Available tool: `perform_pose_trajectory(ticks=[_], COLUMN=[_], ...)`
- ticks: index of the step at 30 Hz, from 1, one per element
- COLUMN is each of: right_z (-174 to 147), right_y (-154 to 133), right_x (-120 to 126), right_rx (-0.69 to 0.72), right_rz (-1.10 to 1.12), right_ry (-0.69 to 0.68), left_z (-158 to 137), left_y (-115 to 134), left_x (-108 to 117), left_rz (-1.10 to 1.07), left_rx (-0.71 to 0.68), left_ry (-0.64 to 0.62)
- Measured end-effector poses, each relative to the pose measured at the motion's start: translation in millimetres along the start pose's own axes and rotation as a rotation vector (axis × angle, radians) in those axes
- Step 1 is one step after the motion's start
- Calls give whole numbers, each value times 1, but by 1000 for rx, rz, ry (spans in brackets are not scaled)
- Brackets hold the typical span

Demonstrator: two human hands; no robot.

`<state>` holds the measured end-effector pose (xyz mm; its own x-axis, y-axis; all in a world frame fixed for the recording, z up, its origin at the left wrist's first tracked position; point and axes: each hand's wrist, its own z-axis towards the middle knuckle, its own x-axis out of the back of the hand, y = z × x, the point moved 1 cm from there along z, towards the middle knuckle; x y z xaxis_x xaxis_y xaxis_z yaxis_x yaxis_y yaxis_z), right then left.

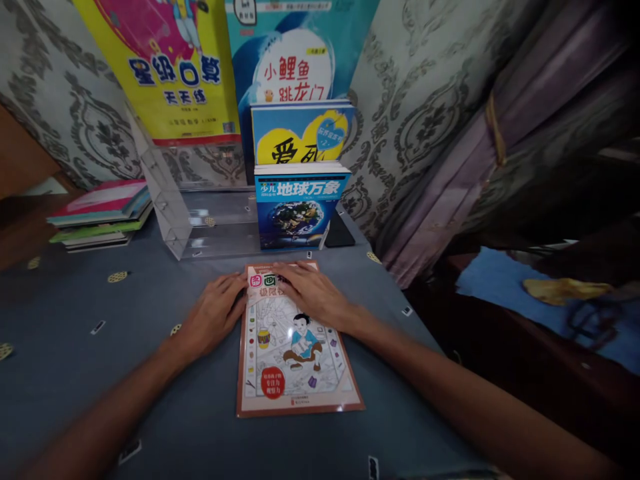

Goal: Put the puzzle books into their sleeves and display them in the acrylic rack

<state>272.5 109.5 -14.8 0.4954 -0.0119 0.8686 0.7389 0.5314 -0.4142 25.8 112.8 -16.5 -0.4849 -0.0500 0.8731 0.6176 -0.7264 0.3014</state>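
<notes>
A thin picture book [280, 340] with a reddish-brown border lies flat on the cloth-covered table, its cover showing a seated figure in blue. My right hand [315, 293] rests flat across the upper part of the cover, fingers stretched out and hiding some of the title. At the book's upper left edge is my left hand [215, 310], palm down, its fingertips touching or just beside the border. Neither hand is wrapped round anything. Just beyond the book, a blue book with a globe on it [300, 217] stands upright in a clear stepped rack [220, 243].
Taller books stand behind, among them a yellow workbook [185, 87] and a teal book [305, 20]. Several books lie stacked [100, 210] at the back left. A dark flat object [340, 233] lies beside the rack. A purple curtain [450, 173] hangs past the table's right edge.
</notes>
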Motion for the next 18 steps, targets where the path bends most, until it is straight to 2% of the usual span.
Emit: perform_pose_trajectory(ticks=[4, 8, 13, 18], right_z=[-15, -24, -20, -16], right_y=[19, 37, 58, 68], right_x=[16, 25, 22, 18], right_rx=[-95, -199, -251, -277], right_rz=[36, 161, 458, 654], right_ry=[86, 172, 263, 286], left_z=[0, 4, 24, 48], left_y=[0, 1, 7, 18], left_x=[1, 4, 8, -5], left_rz=[0, -12, 35, -41], left_rx=[-7, -33, -31, -125], left_ry=[9, 13, -3, -34])
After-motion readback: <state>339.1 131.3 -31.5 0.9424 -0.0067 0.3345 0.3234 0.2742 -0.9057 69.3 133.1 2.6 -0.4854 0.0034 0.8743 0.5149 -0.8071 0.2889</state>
